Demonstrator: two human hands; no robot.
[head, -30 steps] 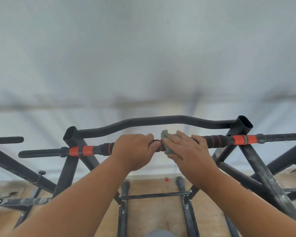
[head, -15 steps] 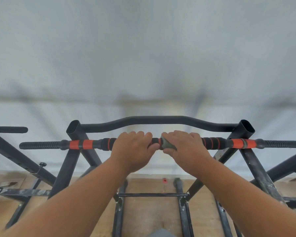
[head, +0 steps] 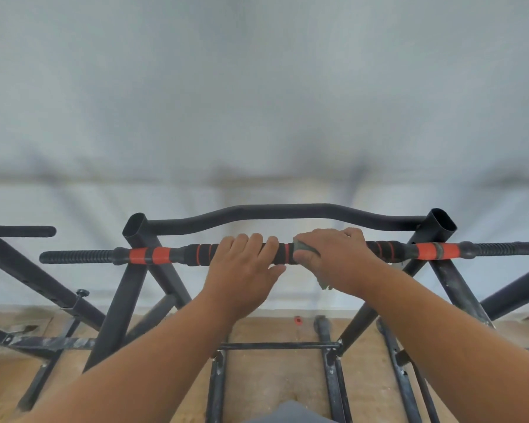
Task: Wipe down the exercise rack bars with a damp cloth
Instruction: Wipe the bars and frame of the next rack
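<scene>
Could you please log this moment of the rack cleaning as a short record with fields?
left hand: left hand curled over the padded bar, bare
right hand: right hand pressing a grey-green cloth around the same bar
cloth: mostly hidden under the hand, a corner hanging below
bar: horizontal, black foam with orange bands
behind: curved black bar, untouched
floor: wooden floor

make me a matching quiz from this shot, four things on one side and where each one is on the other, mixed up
Things:
1. left hand
2. right hand
3. grey cloth
4. curved black bar

Places:
A. above and behind the padded bar
B. wrapped on the padded bar under a hand
C. gripping the bare padded bar, left of the cloth
D. pressing the cloth onto the bar

Pairs: 1-C, 2-D, 3-B, 4-A
</scene>
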